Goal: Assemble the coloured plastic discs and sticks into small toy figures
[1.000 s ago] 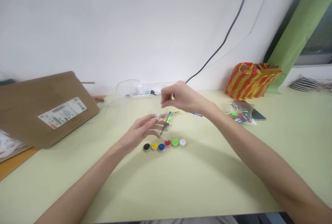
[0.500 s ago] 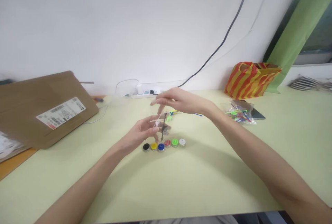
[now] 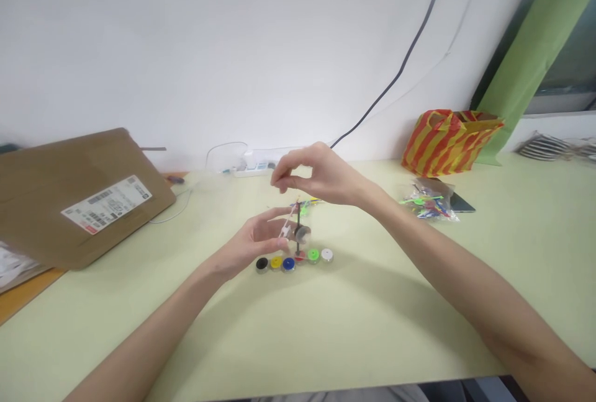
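Note:
My left hand (image 3: 261,239) is closed around the edge of a small assembly with a thin white stick piece (image 3: 285,229), a black arrow-tipped stick (image 3: 298,219) and a clear round part (image 3: 303,235). How these parts join is too small to tell. Above them, my right hand (image 3: 314,172) is raised with thumb and fingertips pinched together; whatever is between them, if anything, cannot be made out. Below the assembly, small round pots line up on the table: black (image 3: 262,264), yellow (image 3: 276,262), blue (image 3: 288,263), partly hidden red (image 3: 300,255), green (image 3: 313,254) and white (image 3: 327,255).
Behind my hands lie yellow and green stick pieces (image 3: 305,208). To the right are a plastic bag of coloured pieces (image 3: 428,202), a dark flat object (image 3: 460,199) and a striped bag (image 3: 449,144). A cardboard package (image 3: 88,178) lies left; a power strip (image 3: 254,170) is by the wall.
My right hand has risen slightly, and its fingers have drawn into a pinch. In my left hand the assembly has turned, so the black stick stands more upright and the clear round part shows more.

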`<state>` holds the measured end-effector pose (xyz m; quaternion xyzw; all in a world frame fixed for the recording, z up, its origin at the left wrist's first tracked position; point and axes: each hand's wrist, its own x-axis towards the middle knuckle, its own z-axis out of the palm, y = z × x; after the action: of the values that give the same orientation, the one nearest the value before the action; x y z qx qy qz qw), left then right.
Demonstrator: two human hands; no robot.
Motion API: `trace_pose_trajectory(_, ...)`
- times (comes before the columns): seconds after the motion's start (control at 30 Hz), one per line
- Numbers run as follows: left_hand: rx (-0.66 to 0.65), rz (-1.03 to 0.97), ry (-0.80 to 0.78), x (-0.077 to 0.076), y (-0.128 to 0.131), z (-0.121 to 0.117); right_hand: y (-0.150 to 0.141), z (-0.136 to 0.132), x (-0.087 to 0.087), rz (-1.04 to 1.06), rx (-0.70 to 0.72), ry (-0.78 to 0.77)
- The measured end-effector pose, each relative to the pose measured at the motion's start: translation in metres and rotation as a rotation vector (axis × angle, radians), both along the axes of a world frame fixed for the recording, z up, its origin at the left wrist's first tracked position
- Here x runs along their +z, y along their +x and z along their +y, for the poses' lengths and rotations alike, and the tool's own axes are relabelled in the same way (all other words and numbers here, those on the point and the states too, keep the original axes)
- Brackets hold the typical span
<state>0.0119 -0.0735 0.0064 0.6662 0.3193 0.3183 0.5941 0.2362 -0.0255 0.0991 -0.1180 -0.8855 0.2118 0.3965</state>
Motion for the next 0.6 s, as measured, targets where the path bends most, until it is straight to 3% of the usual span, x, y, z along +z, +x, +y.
trace_pose_trajectory(0.43, -0.14, -0.102, -0.016, 0.001, 0.003, -0.004, -0.013, -0.019, 0.001, 0.056, -0.004, 0.142)
trace_pose_trajectory(0.6, -0.135, -0.159, 0.008, 0.005, 0.007, -0.007, -0.015, -0.024, 0.003, 0.013, -0.006, 0.208)
